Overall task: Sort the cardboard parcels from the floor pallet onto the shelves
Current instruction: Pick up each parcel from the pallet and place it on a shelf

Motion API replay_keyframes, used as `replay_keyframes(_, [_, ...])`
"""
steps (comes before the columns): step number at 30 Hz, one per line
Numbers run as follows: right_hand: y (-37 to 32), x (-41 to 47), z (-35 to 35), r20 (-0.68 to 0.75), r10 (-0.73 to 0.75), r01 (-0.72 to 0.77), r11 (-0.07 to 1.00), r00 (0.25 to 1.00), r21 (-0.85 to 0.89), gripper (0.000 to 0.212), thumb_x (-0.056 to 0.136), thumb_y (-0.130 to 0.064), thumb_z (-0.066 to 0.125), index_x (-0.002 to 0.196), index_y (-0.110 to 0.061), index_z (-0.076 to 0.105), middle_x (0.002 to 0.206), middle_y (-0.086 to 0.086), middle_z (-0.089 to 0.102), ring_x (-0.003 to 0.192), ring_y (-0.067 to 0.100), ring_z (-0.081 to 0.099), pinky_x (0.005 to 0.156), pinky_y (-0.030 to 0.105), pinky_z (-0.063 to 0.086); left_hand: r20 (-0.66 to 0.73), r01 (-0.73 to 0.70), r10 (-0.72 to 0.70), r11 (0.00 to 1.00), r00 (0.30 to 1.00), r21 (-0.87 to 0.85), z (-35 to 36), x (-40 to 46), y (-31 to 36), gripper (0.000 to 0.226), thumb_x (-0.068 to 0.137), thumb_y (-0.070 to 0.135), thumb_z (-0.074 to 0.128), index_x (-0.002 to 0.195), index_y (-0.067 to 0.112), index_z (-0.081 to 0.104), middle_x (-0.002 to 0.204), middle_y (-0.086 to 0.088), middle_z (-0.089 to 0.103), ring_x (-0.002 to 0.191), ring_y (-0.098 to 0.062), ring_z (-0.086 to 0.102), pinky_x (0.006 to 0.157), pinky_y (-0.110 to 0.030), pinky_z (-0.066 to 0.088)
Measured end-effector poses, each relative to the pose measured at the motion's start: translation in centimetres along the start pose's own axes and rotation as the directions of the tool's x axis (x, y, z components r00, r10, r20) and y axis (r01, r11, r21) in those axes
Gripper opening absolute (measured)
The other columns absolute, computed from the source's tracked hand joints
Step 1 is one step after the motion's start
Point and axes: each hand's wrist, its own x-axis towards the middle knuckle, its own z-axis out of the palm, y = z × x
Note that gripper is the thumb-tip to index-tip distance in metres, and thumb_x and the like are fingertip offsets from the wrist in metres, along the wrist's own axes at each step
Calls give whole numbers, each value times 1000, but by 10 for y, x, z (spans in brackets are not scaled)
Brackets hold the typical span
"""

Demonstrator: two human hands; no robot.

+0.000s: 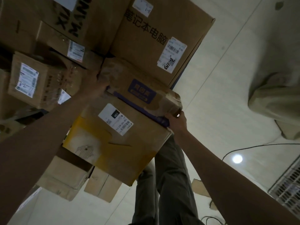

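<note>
A crumpled, taped cardboard parcel with a purple label (139, 88) lies on top of a pile of parcels. My left hand (99, 86) grips its far left end and my right hand (176, 120) grips its near right corner. Under it sits a bigger box with yellow patches and a white shipping label (113, 143). Behind it stands a large box with black printed characters (155, 38). More labelled boxes (35, 82) are stacked to the left. No shelves show in this view.
Small plain boxes (65, 176) lie under the yellow-patched box. The pale floor (219, 95) spreads to the right, with a cable (259, 146), a grey sack-like bundle (276, 95), a white wire grille (285, 190), and cardboard scraps (199, 187). My trouser legs (170, 184) stand below.
</note>
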Motion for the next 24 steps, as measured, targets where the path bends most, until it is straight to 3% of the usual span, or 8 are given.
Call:
replay_keyframes(2, [2,-1,2,-7,-4,4,999,1000,-48,55,100,-30,61,148,-16,37,144,6,49,128,27,54,106,45,51,-27,25,-24,999,999,35,-2,4,3,37,99,24,60,120,-7,60,118,-32,61,106,-46,57,78,-31,38])
replay_keyframes(5, [5,-2,6,3,-3,3,998,1000,-69,52,101,-34,58,145,-12,42,143,9,51,127,29,55,105,49,51,-70,30,-22,993,997,118,-7,9,3,38,100,28,57,115,-7,61,114,-33,61,107,-51,56,80,-41,38])
replay_keyframes(9, [2,5,12,5,-26,27,987,1000,-155,53,101,-37,58,145,-11,43,144,10,51,129,30,54,106,49,50,-64,81,-71,983,995,167,-9,14,1,42,100,29,58,123,-6,59,122,-32,60,114,-51,54,94,-55,42])
replay_keyframes(15, [-10,23,23,31,38,-33,988,999,-154,41,101,-23,60,139,-11,49,130,8,61,115,25,63,101,43,55,-18,115,-114,984,993,139,-4,27,-10,55,95,28,65,141,2,47,141,-27,51,129,-46,48,106,-55,39])
replay_keyframes(19, [-19,28,32,121,82,-67,990,989,-120,47,100,-15,60,145,-10,46,116,4,60,107,24,63,97,37,55,105,103,-105,995,989,17,2,17,-17,68,96,37,63,154,18,33,151,-12,46,135,-33,47,109,-44,43])
replay_keyframes(20, [-23,24,34,139,78,-61,990,987,-126,41,99,-15,61,139,-11,52,118,8,62,109,27,64,99,39,55,121,119,-115,993,986,-23,4,15,-19,66,95,37,63,153,20,36,149,-9,49,132,-31,49,105,-39,44])
replay_keyframes(22, [-31,17,39,150,44,-22,989,988,-144,9,98,-14,62,107,-16,61,119,16,65,106,31,64,101,46,54,118,156,-148,986,982,-60,8,7,-20,59,94,35,64,148,20,45,140,-4,55,124,-25,53,90,-27,43])
replay_keyframes(24, [-40,7,42,156,-13,37,988,988,-150,16,98,-12,61,85,-21,59,108,14,66,100,28,62,100,48,52,98,151,-141,983,985,-108,8,-4,-17,50,93,34,65,140,22,54,124,3,58,113,-18,56,76,-19,40])
